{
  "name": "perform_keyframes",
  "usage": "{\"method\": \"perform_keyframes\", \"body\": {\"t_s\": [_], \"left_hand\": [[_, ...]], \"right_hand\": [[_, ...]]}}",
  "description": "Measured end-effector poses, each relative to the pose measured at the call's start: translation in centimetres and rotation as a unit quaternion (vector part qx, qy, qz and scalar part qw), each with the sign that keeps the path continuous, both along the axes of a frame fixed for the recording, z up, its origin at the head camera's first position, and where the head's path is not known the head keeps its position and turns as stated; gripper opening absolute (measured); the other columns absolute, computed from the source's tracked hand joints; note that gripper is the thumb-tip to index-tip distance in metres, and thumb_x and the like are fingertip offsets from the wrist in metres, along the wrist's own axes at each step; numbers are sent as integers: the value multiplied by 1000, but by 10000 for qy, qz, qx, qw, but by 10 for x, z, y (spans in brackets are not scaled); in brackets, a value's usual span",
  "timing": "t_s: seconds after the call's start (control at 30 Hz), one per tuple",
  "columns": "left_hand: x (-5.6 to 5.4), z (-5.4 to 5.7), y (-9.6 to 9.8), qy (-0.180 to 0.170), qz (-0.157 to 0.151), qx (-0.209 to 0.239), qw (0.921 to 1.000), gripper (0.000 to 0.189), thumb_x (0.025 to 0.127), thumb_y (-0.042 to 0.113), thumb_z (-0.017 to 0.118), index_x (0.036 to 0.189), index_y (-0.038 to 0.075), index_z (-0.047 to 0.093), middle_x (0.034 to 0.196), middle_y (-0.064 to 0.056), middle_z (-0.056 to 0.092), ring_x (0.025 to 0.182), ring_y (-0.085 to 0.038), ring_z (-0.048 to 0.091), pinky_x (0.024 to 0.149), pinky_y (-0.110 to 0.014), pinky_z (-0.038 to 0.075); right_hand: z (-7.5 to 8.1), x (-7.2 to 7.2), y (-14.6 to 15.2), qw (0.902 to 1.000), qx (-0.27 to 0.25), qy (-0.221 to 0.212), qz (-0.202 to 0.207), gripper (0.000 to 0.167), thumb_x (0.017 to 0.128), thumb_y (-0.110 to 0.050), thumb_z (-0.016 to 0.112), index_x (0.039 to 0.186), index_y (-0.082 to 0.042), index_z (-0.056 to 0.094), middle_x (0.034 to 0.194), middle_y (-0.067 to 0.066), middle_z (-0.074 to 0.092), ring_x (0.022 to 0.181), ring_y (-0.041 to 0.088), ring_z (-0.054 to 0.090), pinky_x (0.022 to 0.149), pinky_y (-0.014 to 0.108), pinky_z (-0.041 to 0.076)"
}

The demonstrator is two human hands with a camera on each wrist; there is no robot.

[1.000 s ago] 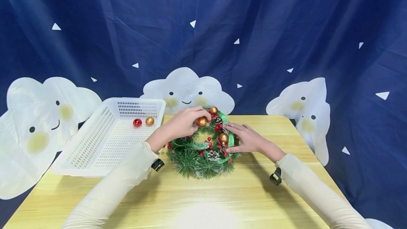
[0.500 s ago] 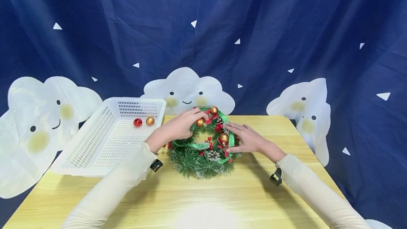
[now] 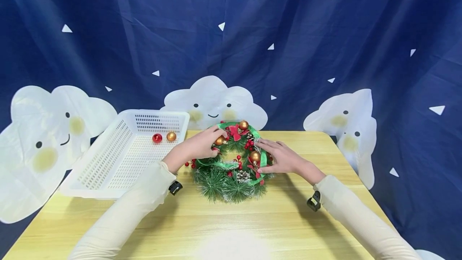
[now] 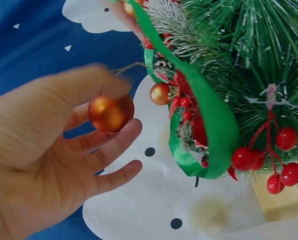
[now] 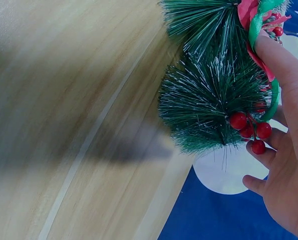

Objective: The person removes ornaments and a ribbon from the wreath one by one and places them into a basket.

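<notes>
We see the person's left grip clamped on a gold ball, thumb and fingers pinching it, with the lower fingers of that hand spread below. A thin gold cord runs from the ball's side toward the wreath, and in the left wrist view we notice a gap between ball and greenery. The wreath itself lies in the middle of the wooden desk, in front of the person. We see the right grip with thumb and fingers apart, touching the wreath's right side. Beside it we make out a green ribbon, red berries and a pine cone among the needles, plus two more gold ornaments on the wreath. To the left we have a white basket, where a red ball sits near a golden bauble
</notes>
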State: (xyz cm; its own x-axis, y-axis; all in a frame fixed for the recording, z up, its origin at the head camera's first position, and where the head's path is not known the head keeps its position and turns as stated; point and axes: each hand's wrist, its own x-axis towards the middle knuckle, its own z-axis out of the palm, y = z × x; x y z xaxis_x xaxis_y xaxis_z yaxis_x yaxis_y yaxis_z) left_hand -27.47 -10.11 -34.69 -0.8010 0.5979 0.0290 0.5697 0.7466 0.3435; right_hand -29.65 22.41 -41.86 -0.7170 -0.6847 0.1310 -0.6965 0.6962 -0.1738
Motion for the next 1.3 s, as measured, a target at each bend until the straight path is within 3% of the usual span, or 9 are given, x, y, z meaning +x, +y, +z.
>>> {"method": "perform_keyframes", "body": {"t_s": [0.13,0.33,0.5,0.7,0.93,1.1,1.3], "left_hand": [[0,-2,-2,363,168,-173,9991,43,91,8,72,132,7,62,123,-13,58,95,-24,64,81,-39,56],[-4,-3,-7,793,495,-531,9942,53,84,16,80,134,12,62,128,-12,65,92,-26,66,80,-42,55],[-9,-1,-16,968,849,-624,9897,49,81,20,84,125,13,63,116,-7,72,96,-29,67,91,-51,49],[-15,5,-33,1055,1013,-406,9884,34,80,22,82,109,13,67,104,-5,74,95,-29,68,88,-53,47],[-22,22,-59,1105,1260,-116,9858,38,83,23,78,117,8,67,111,-11,74,103,-35,69,92,-57,48],[-28,34,-85,1135,1626,52,9801,37,86,28,76,117,10,66,108,-12,74,99,-34,68,89,-55,48],[-35,31,-121,1112,2078,442,9708,33,89,28,74,115,9,66,107,-17,71,96,-37,65,81,-54,47]], "right_hand": [[0,0,0,10000,-9,8,1,97,82,-62,75,156,-9,41,161,19,39,146,41,41,114,68,31],[-1,-1,0,10000,9,45,12,98,82,-63,74,156,-9,41,160,20,39,146,41,41,113,68,32],[0,-1,0,9999,26,99,41,98,81,-62,75,155,-8,41,160,21,40,145,42,42,113,68,32],[-1,-1,0,9999,44,108,17,97,81,-62,76,154,-7,43,159,20,41,145,41,43,112,68,33],[1,1,-1,10000,-11,-14,18,97,81,-61,76,154,-7,43,160,20,40,145,42,42,114,67,32],[0,1,0,10000,-19,0,33,96,82,-60,76,154,-6,43,159,21,41,145,43,42,113,68,32],[2,1,0,10000,-17,-36,23,96,82,-62,75,155,-8,42,160,20,40,146,41,41,113,68,32]]}}
